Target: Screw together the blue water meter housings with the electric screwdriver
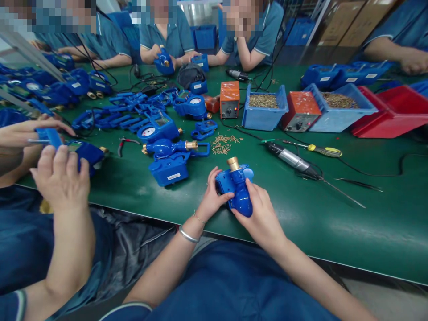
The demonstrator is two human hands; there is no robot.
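A blue meter body (241, 196) with a brass threaded end pointing away from me is held between both my hands, over the front edge of the green table (317, 227). My left hand (211, 196) grips its left side, thumb across the near face. On the right side, my right hand (261, 207) is wrapped round the rounded blue part. Beyond my hands lies a loose pile of small screws (225, 143). Left of it rest another blue meter with brass ends (165, 148) and a blue box-shaped part with a white label (170, 169).
A power screwdriver (290, 159) with a long bit, a yellow-handled screwdriver (324, 150) and tweezers (359, 183) lie right. Behind stand orange control boxes (229, 100), screw bins (265, 118) and a red bin (388, 111). A co-worker's hands (63, 174) work close left; others sit opposite.
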